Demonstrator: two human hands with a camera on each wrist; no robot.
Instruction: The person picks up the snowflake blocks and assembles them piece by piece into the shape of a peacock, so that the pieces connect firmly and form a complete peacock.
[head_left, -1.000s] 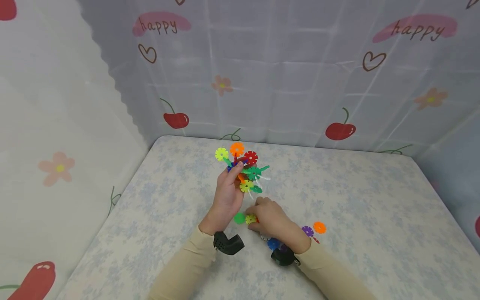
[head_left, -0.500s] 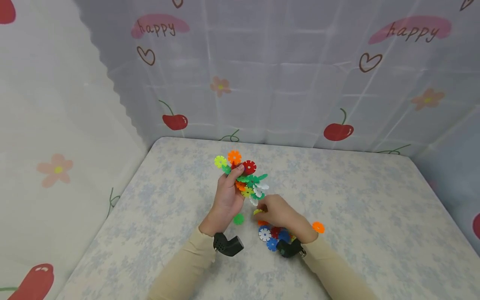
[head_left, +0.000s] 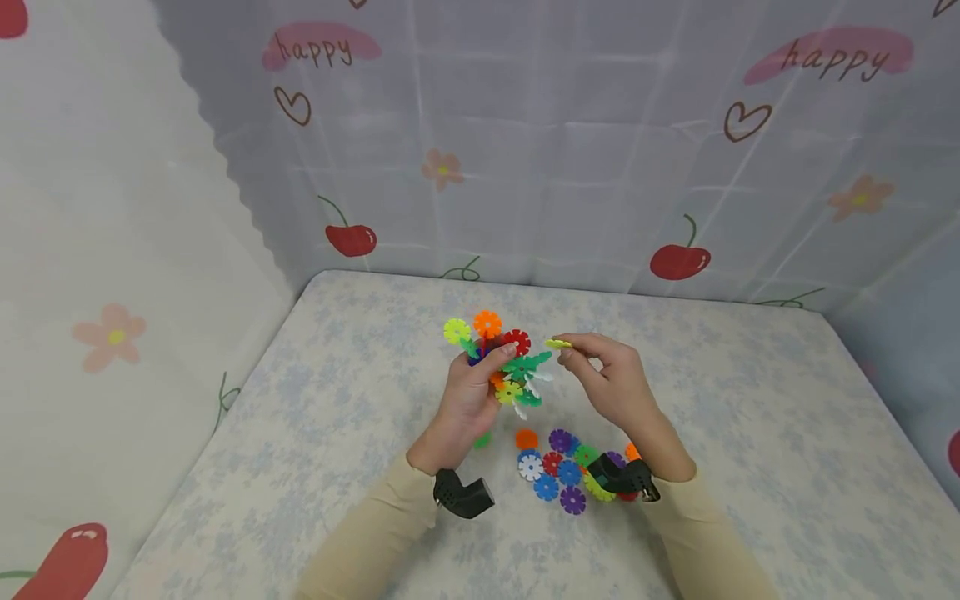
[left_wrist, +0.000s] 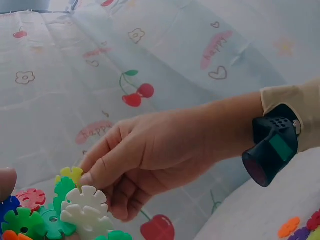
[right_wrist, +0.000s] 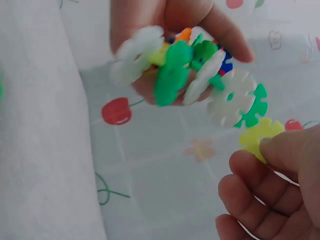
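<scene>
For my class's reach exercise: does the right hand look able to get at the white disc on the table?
Probably yes: the white disc lies uncovered, though the right hand pinches a yellow disc it might need to put down.

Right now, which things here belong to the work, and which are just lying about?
In the work:
left hand, gripping joined discs
right hand, pinching a yellow disc
loose discs, likely more pieces

Just around:
patterned table
printed curtain
wrist cameras
</scene>
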